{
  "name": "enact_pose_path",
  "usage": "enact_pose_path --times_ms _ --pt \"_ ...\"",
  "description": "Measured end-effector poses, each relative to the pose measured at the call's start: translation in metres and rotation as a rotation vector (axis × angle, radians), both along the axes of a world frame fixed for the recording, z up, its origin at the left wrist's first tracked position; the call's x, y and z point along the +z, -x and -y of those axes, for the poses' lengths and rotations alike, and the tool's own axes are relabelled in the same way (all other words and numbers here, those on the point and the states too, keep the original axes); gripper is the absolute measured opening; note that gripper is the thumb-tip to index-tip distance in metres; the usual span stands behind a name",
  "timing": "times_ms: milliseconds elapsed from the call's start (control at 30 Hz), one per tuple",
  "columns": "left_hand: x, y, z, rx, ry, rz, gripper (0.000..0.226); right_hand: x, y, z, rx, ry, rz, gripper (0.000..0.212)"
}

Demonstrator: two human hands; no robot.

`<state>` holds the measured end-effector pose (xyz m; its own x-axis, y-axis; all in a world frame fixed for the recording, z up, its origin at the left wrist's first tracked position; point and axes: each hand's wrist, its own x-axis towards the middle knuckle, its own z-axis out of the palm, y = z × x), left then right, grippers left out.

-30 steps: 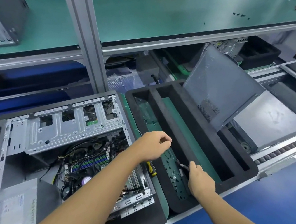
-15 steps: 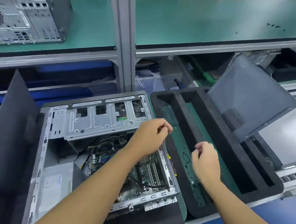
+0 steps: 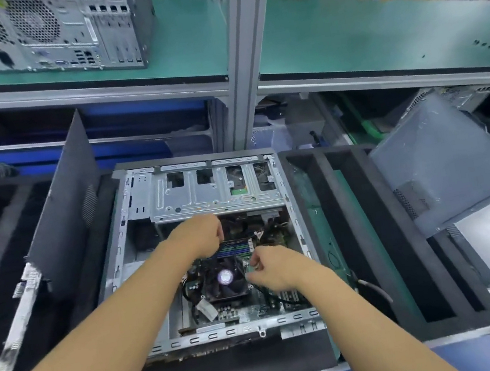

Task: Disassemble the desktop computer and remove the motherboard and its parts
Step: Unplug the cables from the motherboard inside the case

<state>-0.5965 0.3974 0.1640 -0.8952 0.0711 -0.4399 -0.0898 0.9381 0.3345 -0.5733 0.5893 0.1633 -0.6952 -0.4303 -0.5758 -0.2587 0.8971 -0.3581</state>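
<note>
The green-topped shelf (image 3: pixel 358 36) runs across above your bench, with a closed computer tower (image 3: pixel 52 29) standing on its left end. Below it, straight in front of you, the desktop case (image 3: pixel 228 332) lies on its side with its top open. A black foam tray (image 3: pixel 382 227) sits just beside it on the right, and a grey side panel (image 3: pixel 445 160) leans at the tray's far side. A black panel (image 3: pixel 71 212) stands tilted at the left. Inside the case, the drive cage (image 3: pixel 194 196) fills the far end and the motherboard (image 3: pixel 244 310) is still mounted in the near half, under the cooler fan (image 3: pixel 224 276). Your left hand (image 3: pixel 202 237) hangs over the memory sticks (image 3: pixel 236 247) with its fingers curled down. Your right hand (image 3: pixel 274 268) is at the fan's right edge, fingers curled too. Blur hides whether either hand pinches anything.
</note>
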Motion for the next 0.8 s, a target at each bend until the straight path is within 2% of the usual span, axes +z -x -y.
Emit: enact_pose_path --times_ms 67,167,200,300,433,567,633,700,767,800 --pt "-0.006 -0.009 0.006 -0.059 0.087 0.095 0.034 -0.009 -0.004 0.010 0.015 -0.057 0.079 0.047" --pt "-0.016 -0.017 0.016 -0.111 0.080 0.133 0.035 -0.023 -0.009 0.015 -0.022 -0.026 0.084 0.020" --pt "-0.017 -0.018 0.019 -0.109 0.051 0.121 0.034 -0.026 -0.010 0.013 -0.068 0.010 0.079 0.018" --pt "-0.015 -0.016 0.024 -0.118 -0.026 0.138 0.026 -0.029 -0.009 0.006 -0.231 0.138 0.066 0.027" --pt "-0.014 -0.015 0.023 -0.199 -0.045 0.186 0.022 -0.029 -0.010 -0.003 -0.407 0.243 0.094 0.024" --pt "-0.014 -0.016 0.022 -0.325 -0.025 0.144 0.025 -0.030 -0.014 -0.001 -0.570 0.263 -0.050 0.019" --pt "-0.014 -0.013 0.024 -0.321 -0.053 0.111 0.026 -0.028 -0.016 0.000 -0.575 0.261 -0.059 0.022" --pt "-0.013 -0.010 0.026 -0.315 -0.062 0.093 0.024 -0.024 -0.017 0.000 -0.493 0.223 0.019 0.024" --pt "-0.013 -0.007 0.027 -0.315 -0.060 0.083 0.005 -0.021 -0.019 0.003 -0.380 0.191 0.151 0.031" --pt "-0.015 -0.006 0.025 -0.302 -0.079 0.086 0.015 -0.020 -0.020 0.004 -0.339 0.183 0.196 0.037"
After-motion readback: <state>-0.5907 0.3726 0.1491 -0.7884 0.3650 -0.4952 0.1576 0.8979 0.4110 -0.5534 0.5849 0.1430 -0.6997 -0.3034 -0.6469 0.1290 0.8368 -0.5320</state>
